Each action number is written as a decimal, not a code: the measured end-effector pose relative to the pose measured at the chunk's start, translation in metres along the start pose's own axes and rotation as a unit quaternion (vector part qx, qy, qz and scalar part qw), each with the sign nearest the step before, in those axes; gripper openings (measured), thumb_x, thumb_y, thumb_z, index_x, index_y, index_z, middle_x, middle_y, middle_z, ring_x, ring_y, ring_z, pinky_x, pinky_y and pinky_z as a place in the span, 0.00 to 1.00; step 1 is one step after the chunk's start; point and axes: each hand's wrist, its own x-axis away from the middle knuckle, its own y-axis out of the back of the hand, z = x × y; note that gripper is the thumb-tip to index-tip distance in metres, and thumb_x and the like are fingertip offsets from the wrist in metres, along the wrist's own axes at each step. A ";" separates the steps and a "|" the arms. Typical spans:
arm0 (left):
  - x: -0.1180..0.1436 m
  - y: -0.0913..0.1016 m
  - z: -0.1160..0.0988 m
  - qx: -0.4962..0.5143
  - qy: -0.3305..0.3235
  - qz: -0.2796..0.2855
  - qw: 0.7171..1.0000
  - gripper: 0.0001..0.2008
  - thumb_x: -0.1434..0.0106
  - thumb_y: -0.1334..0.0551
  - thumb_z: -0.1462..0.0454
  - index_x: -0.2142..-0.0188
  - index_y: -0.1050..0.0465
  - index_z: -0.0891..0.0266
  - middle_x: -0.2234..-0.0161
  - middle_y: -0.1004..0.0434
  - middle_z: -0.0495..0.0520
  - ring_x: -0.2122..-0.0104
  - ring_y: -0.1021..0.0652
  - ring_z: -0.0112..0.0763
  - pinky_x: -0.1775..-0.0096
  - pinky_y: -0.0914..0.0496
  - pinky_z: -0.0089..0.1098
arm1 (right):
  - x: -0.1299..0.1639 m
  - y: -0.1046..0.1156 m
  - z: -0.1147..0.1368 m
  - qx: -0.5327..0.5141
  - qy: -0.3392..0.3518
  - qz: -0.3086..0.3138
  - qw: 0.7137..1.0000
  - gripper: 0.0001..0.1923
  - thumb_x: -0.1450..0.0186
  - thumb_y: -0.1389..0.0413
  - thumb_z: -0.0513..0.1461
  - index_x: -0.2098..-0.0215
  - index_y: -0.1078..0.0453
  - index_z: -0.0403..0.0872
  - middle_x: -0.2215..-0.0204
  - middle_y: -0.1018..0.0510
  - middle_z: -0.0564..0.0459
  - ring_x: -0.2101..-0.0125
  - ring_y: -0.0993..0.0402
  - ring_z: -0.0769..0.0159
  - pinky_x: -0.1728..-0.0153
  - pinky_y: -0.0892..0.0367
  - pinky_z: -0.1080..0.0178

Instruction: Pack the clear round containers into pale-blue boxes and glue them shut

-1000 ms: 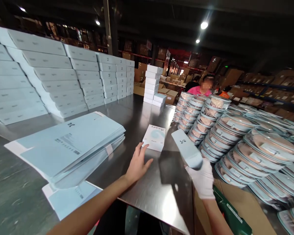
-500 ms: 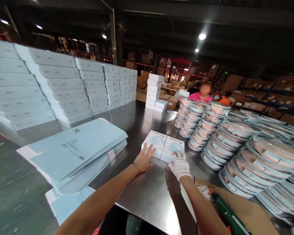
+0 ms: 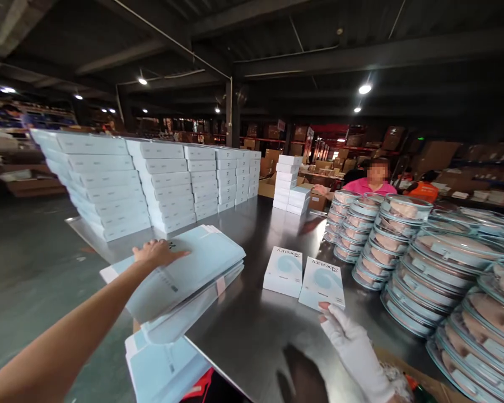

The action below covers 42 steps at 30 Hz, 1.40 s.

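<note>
The stack of flat cartons point(image 3: 185, 274) lay at the left edge of the worktop point(image 3: 252, 330). They looked light, thin and bendable — best taken by an edge, one sheet only. The left hand point(image 3: 157, 253) rested flat on top, fingers together, arm stretched out. The gloved right hand point(image 3: 348, 338) — fingers loosely apart — held nothing, near a small box point(image 3: 322, 282).

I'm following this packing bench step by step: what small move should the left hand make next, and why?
Probably lift the top sheet off the flat carton stack: the bare left hand already lies on it, while two closed boxes sit finished beside the gloved right hand.
</note>
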 end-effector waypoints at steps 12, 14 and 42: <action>0.099 0.041 -0.131 0.052 -0.383 -0.100 0.917 0.19 0.31 0.40 0.44 0.63 0.25 0.57 0.75 0.23 0.48 0.78 0.25 0.35 0.71 0.35 0.32 | 0.048 -0.005 0.090 0.320 0.335 -0.275 0.842 0.14 0.35 0.40 0.43 0.53 0.30 0.47 0.63 0.23 0.41 0.65 0.26 0.49 0.65 0.29 0.49; 0.121 0.033 -0.143 0.114 -0.422 -0.109 0.893 0.14 0.29 0.38 0.50 0.65 0.27 0.55 0.76 0.23 0.46 0.80 0.26 0.32 0.73 0.37 0.32 | 0.053 -0.002 0.088 0.144 0.196 -0.098 0.965 0.13 0.34 0.41 0.44 0.53 0.27 0.50 0.60 0.18 0.46 0.61 0.22 0.52 0.60 0.27 0.53; 0.203 -0.053 -0.188 0.588 -0.044 0.265 0.762 0.36 0.39 0.43 0.33 0.44 0.28 0.55 0.35 0.32 0.62 0.39 0.27 0.61 0.44 0.26 0.49 | 0.090 -0.015 0.057 -0.155 0.060 -0.093 0.982 0.25 0.27 0.50 0.54 0.37 0.30 0.57 0.25 0.48 0.51 0.33 0.36 0.47 0.40 0.29 0.51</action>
